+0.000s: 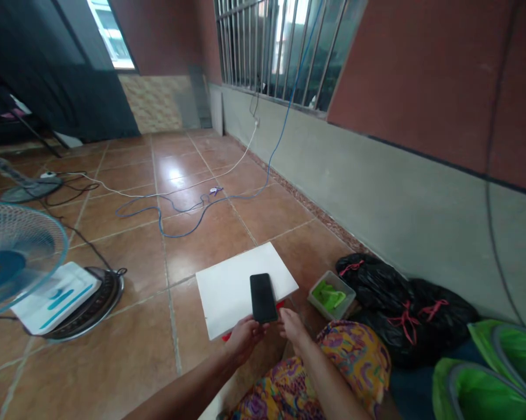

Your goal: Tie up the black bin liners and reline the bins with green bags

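A black smartphone [263, 297] with a dark screen is tilted over a white board [228, 286]. At its lower left corner, my left hand [244, 336] is closed on the phone's bottom edge. My right hand [293, 328] is beside the lower right corner, fingers loosely bent and apart; I cannot tell whether they touch the phone. Red bits [280, 305] show under the board's near edge, but what they belong to is hidden. The board is low in front of my knees, which patterned yellow and purple cloth [354, 350] covers.
To the right are a clear plastic tub [332, 296] with green contents, black bags [420, 315] with red ties, and green-and-grey items [486, 379]. A blue fan [22, 256] stands at left beside a white box [59, 296]. A blue cable [179, 235] crosses the tiled floor.
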A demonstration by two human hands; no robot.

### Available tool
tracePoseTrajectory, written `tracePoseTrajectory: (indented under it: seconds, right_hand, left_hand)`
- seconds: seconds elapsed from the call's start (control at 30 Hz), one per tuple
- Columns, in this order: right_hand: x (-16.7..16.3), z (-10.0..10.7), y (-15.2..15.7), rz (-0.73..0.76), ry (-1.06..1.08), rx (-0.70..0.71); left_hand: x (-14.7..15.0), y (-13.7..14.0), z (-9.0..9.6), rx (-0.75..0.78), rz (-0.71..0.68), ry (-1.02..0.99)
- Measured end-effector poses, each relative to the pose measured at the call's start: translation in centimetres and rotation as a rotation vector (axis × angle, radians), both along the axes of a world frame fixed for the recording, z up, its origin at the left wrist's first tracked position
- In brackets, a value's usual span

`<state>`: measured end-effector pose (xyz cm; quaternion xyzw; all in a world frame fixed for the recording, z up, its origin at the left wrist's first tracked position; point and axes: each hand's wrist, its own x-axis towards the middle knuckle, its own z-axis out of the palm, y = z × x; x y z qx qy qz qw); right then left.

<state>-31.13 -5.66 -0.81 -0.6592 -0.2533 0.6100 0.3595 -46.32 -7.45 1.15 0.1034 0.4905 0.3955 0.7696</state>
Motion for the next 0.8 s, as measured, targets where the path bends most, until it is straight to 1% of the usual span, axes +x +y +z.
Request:
tracePoseTrajectory:
  seconds: [0.1, 0.17, 0.23, 0.33, 0.43, 0.53, 0.63, 0.7, 0.8]
  right_hand:
    - [-0.1, 2.0, 0.0, -0.065, 0.108, -0.054]
    - [-0.3, 3.2, 0.0, -0.095, 0.207, -0.026]
    - [-0.4, 4.3, -0.2, -0.158, 0.299, -0.014]
    - [0.2, 6.1, -0.9, -0.254, 0.426, 0.018]
    - [1.9, 8.3, -2.4, -0.309, 0.592, 0.104]
    - [4.3, 10.6, -4.7, -0.418, 0.733, 0.182]
    - [6.7, 11.8, -7.9, -0.57, 0.792, 0.237]
    - [8.2, 11.9, -10.3, -0.643, 0.792, 0.283]
    - [10.0, 11.2, -13.8, -0.707, 0.754, 0.346]
  left_hand:
    - [0.2, -0.3, 0.7, 0.036, -0.034, 0.003]
    - [0.4, -1.0, 1.1, 0.07, -0.061, 0.001]
    - [0.7, -1.7, 1.7, 0.105, -0.083, 0.009]
    - [1.2, -2.6, 3.6, 0.188, -0.126, 0.047]
    - [1.9, -3.1, 6.4, 0.313, -0.249, 0.065]
    - [3.3, -3.5, 8.9, 0.404, -0.403, 0.065]
    - [5.4, -4.3, 10.5, 0.431, -0.582, 0.087]
    - [7.2, -5.1, 11.0, 0.439, -0.687, 0.095]
    - [9.6, -6.3, 11.5, 0.501, -0.807, 0.037]
